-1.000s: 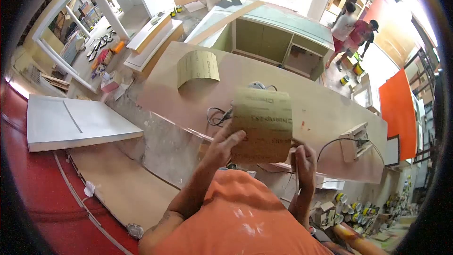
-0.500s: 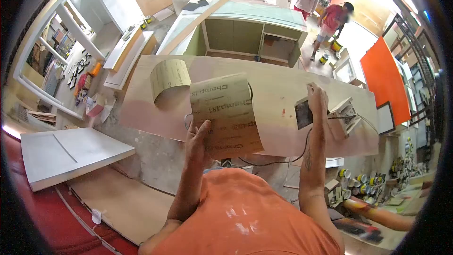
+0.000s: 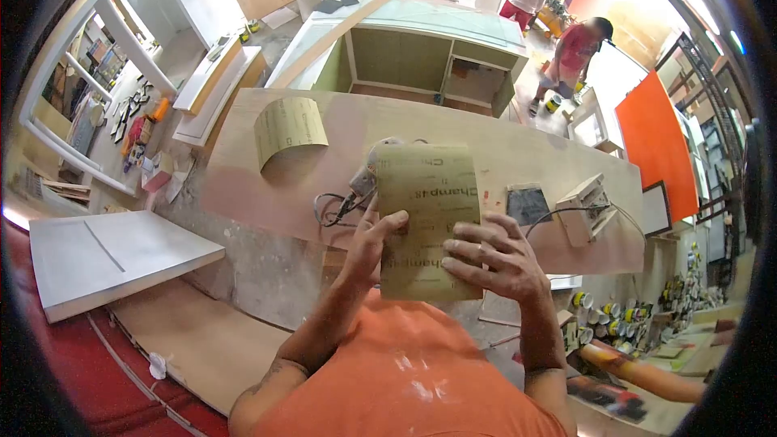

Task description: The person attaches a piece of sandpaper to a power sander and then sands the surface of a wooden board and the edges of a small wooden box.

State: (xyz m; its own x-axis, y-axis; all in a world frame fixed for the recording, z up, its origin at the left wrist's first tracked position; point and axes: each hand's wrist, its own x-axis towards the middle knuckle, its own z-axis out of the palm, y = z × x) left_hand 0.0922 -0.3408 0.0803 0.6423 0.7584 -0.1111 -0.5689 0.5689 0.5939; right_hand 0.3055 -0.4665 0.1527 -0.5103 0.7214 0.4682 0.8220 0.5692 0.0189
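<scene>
A tan sheet of sandpaper [image 3: 429,194], its printed back towards me, is held up in front of my chest. My left hand [image 3: 374,247] grips its left edge, with the thumb on the printed face. The fingers of my right hand [image 3: 502,259] lie over the right edge, slightly spread, and hold that side. Behind the sheet a corded power tool [image 3: 364,182] rests on the wooden board [image 3: 566,162], mostly hidden. A curled second sandpaper sheet [image 3: 290,131] stands on the board to the left. A dark square sheet [image 3: 528,205] lies to the right.
A small wooden box [image 3: 584,209] with a cable sits at the board's right end. Beyond stands a glass-topped counter [image 3: 437,28]. A white panel [image 3: 121,263] is at left, and paint cans [image 3: 607,311] are at lower right. Two people [image 3: 576,53] are at the back right.
My right hand has left the dark square sheet and come to the sandpaper's right edge. The sandpaper has shifted right and straightened. The person in red at the back now bends lower.
</scene>
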